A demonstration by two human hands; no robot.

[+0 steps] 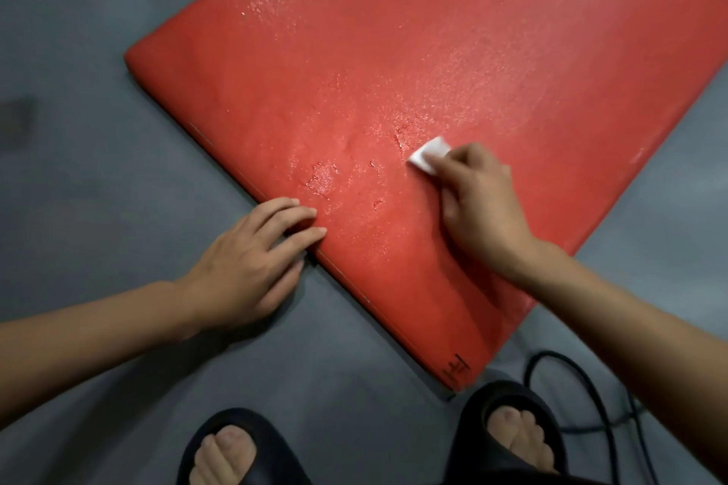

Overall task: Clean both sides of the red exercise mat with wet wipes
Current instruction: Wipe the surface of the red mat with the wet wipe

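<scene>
The red exercise mat (pixel 394 71) lies flat on the grey floor, set diagonally, with worn, peeling patches near its middle and a wet sheen across much of its surface. My right hand (pixel 476 205) holds a small folded white wet wipe (pixel 429 154) under curled fingers and presses it onto the mat just right of a peeled spot. My left hand (pixel 252 260) rests with straight fingers on the mat's near-left edge, its palm over the floor.
Grey floor (pixel 78 169) surrounds the mat. Two feet in black slides (pixel 236 449) (pixel 512 433) stand at the bottom of the view, close to the mat's near corner. A black cable (pixel 591 398) loops on the floor at bottom right.
</scene>
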